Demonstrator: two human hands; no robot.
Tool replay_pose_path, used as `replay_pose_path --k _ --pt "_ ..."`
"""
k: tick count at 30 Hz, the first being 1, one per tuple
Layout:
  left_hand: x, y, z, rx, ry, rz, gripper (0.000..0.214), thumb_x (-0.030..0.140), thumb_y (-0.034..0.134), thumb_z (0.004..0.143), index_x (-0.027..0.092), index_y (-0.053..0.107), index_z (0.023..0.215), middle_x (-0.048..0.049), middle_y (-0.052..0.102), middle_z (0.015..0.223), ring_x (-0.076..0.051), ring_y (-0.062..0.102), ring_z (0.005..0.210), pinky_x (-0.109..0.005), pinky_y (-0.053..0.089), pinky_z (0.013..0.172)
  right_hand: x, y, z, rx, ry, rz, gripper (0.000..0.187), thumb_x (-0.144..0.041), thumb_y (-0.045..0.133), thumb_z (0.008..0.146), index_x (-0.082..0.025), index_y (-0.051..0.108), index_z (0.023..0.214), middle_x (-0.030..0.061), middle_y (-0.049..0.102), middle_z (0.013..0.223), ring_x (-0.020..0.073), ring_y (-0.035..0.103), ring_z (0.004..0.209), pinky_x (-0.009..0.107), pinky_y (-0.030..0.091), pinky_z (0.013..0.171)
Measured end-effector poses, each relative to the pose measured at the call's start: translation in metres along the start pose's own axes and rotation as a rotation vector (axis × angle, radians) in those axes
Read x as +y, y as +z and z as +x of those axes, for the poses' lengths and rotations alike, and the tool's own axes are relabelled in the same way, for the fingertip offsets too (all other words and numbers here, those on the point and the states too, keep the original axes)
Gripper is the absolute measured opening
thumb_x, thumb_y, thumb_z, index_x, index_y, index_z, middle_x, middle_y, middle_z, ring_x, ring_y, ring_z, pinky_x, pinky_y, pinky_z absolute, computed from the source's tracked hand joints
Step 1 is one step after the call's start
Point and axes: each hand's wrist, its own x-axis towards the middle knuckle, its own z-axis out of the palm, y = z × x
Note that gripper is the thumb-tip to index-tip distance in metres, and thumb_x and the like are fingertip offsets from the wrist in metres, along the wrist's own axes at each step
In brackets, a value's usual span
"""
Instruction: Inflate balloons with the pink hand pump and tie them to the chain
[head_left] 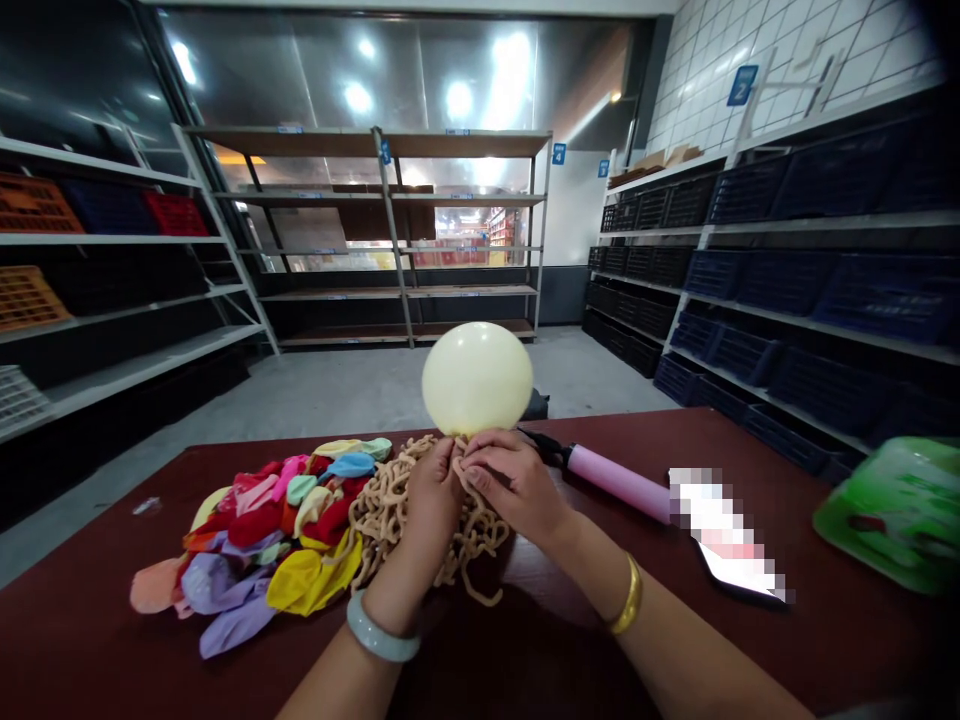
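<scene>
A pale yellow inflated balloon [478, 378] stands upright above my hands, its neck at my fingertips. My left hand [437, 490] is closed on the neck of the balloon. Close beside it, my right hand [517, 480] pinches a beige cord [459, 465] just below the balloon; how the cord runs around the neck is partly hidden by my fingers. Under and around both hands lies a tangled heap of beige cords [382, 508]. To the left spreads a pile of uninflated balloons [259, 545] in many colours.
On the dark red table [525, 650], a pink hand pump [619, 483] lies right of my hands, then a phone [739, 550] and a green plastic package [892, 515]. Beyond stand shelves [472, 292]; crates [765, 360] fill the right-hand racks.
</scene>
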Motion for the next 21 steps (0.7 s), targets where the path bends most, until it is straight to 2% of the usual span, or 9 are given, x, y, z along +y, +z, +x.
replay_pose_path --k 4,7,11,14,18,21 --pt "0.003 0.002 -0.003 -0.006 0.034 0.046 0.017 0.026 0.05 0.086 0.019 0.064 0.079 -0.0034 0.064 0.077 -0.018 0.056 0.072 -0.026 0.04 0.068 0.002 -0.003 0.001 0.034 0.028 -0.006 0.009 -0.021 0.057 0.087 -0.022 0.066 0.09 0.0053 0.068 0.093 0.0187 0.062 0.092 0.033 0.047 0.086" --pt "0.009 0.002 -0.004 -0.01 0.071 0.175 0.021 0.027 0.048 0.088 0.019 0.062 0.074 -0.0031 0.062 0.071 -0.018 0.053 0.068 -0.026 0.037 0.064 0.005 -0.001 0.0 0.1 0.104 0.015 0.004 -0.019 0.06 0.085 -0.022 0.063 0.087 0.0022 0.067 0.085 0.0165 0.062 0.08 0.029 0.048 0.076" --pt "0.013 0.003 -0.007 -0.019 0.118 0.261 0.02 0.026 0.05 0.088 0.02 0.063 0.074 -0.0031 0.061 0.07 -0.018 0.052 0.066 -0.026 0.035 0.063 0.008 -0.001 -0.001 0.142 0.117 0.014 0.004 -0.02 0.065 0.082 -0.021 0.062 0.083 0.0029 0.063 0.087 0.0176 0.06 0.084 0.029 0.048 0.078" --pt "0.013 0.004 -0.009 -0.006 0.08 0.215 0.02 0.027 0.052 0.087 0.02 0.065 0.075 -0.0027 0.06 0.067 -0.018 0.051 0.064 -0.026 0.034 0.063 0.009 -0.003 0.0 0.134 0.112 -0.009 0.003 -0.023 0.066 0.083 -0.021 0.063 0.084 0.0048 0.062 0.091 0.019 0.059 0.09 0.031 0.048 0.081" --pt "0.01 0.007 -0.012 -0.008 0.025 0.112 0.016 0.025 0.056 0.084 0.02 0.065 0.071 -0.0017 0.058 0.064 -0.018 0.05 0.062 -0.025 0.033 0.061 0.013 0.0 -0.001 0.134 0.106 -0.037 0.008 -0.024 0.06 0.088 -0.021 0.06 0.08 0.0046 0.061 0.086 0.0185 0.058 0.085 0.031 0.047 0.08" --pt "0.008 0.01 -0.014 0.002 0.007 0.09 0.012 0.022 0.059 0.081 0.021 0.066 0.072 -0.0023 0.061 0.066 -0.018 0.05 0.064 -0.025 0.034 0.062 0.017 0.006 -0.005 0.13 0.094 -0.141 0.013 -0.025 0.054 0.091 -0.021 0.055 0.079 0.0058 0.06 0.085 0.0198 0.056 0.084 0.032 0.046 0.079"
